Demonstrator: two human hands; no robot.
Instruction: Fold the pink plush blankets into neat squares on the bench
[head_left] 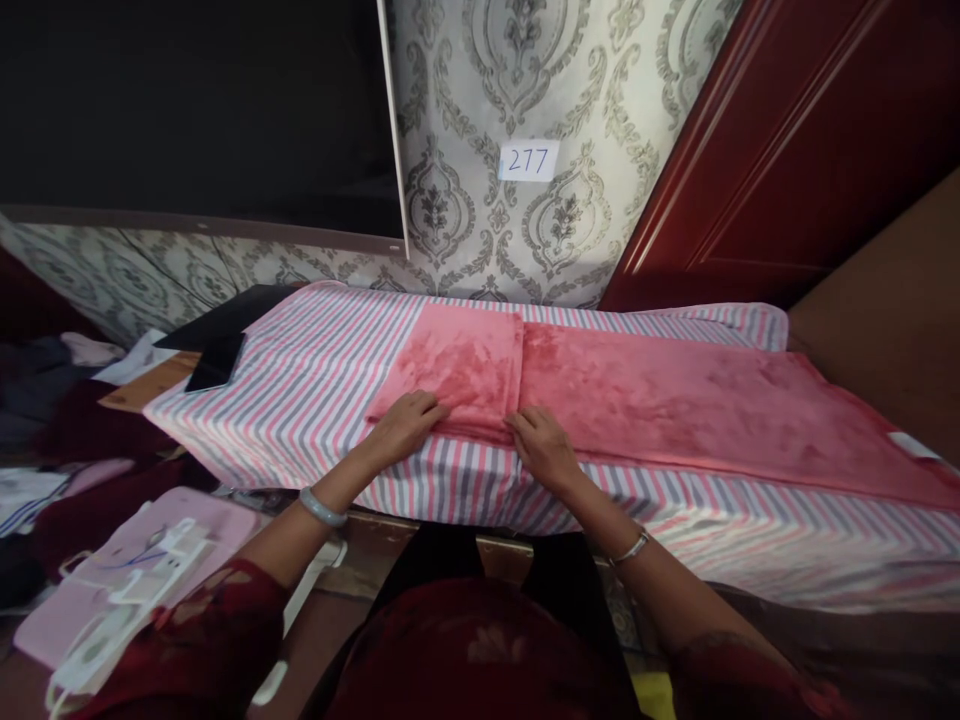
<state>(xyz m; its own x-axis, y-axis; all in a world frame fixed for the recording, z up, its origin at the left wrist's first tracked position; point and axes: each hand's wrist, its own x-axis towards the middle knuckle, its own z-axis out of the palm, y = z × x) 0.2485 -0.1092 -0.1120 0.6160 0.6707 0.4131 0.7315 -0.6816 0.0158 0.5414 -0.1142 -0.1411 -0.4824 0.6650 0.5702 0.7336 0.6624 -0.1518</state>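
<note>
A pink plush blanket (675,405) lies in a long strip, its left end folded over into a thicker, layered section (465,355). At the near edge of that section, my left hand (409,425) has its fingers curled over the layers; its thumb is hard to make out. My right hand (544,445) pinches the near corner of the folded end, where it meets the single strip. A white label (913,446) shows at the blanket's right end. Underneath is a striped cloth (300,380) in pink, grey and white.
A dark phone or tablet (216,362) rests at the left edge of the striped cloth. A large television (195,110) hangs behind. To the lower left are a white power strip (142,590) on a pink board (225,515) and piled clothes (82,510). A red wooden door (750,170) stands back right.
</note>
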